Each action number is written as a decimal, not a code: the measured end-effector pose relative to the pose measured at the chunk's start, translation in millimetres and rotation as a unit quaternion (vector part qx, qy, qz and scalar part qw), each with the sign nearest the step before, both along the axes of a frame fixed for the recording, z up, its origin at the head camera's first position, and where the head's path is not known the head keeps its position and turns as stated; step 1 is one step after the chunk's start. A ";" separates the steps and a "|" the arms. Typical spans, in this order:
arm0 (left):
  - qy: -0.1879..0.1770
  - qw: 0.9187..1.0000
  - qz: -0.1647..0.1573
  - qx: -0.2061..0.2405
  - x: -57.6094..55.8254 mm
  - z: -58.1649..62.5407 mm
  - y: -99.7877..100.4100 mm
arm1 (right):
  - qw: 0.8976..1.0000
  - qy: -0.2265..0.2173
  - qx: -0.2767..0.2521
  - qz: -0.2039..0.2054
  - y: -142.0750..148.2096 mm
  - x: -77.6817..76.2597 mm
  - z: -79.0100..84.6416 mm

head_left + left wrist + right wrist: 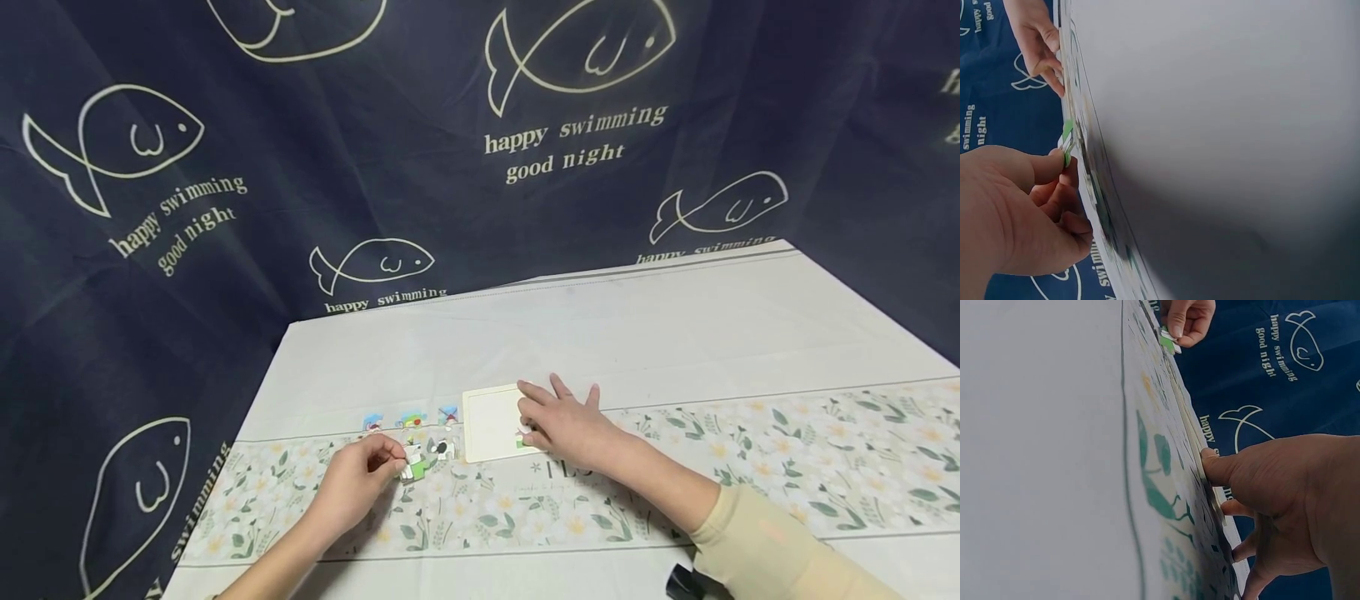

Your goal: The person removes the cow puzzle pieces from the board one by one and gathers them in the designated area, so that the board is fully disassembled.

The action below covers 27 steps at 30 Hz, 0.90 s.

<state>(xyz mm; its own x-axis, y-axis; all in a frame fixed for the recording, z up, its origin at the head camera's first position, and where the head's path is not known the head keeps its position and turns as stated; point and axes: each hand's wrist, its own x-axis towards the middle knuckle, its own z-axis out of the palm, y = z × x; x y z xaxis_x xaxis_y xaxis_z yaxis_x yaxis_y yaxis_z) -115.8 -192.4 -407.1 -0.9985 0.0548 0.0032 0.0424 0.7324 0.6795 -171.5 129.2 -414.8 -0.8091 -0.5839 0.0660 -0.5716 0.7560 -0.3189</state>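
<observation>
My left hand [352,479] pinches a green and white jigsaw piece [417,472] between thumb and fingertips, close over the floral cloth strip. In the left wrist view the piece [1067,132] stands on edge, tilted. My right hand [572,427] rests with spread fingers on the right side of a shallow cream puzzle tray [491,425], its thumb [1219,467] at the near rim. Beside those fingertips a small green and white piece [521,439] lies inside the tray, partly hidden by the hand.
Left of the tray lie several loose pieces: a blue and red one [372,422], a yellow-green one [412,421], a blue one [448,415] and a black and white one [445,451]. A black object [682,583] sits at the near edge by the right sleeve [765,533].
</observation>
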 end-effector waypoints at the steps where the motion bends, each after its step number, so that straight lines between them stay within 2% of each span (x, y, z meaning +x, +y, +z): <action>1: -0.001 1.000 0.000 -0.002 0.8 -0.1 -1.0 | 1.000 -0.001 0.001 -0.001 0.1 -0.1 0.1; 14: -0.011 1.000 -0.007 -0.004 11.3 0.5 -9.7 | 1.000 -0.003 0.003 -0.003 -1.3 -0.4 0.1; 27: -0.015 1.000 -0.019 -0.007 11.9 0.5 -13.8 | 1.000 -0.016 -0.016 0.005 1.6 0.2 2.0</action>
<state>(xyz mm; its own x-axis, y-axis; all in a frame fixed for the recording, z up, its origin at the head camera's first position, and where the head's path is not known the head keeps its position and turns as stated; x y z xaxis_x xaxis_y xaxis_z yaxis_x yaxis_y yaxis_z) -103.9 -206.2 -406.6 -0.9953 0.0926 -0.0279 0.0500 0.7402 0.6706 -171.3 130.8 -412.8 -0.8050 -0.5902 0.0603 -0.5688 0.7390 -0.3611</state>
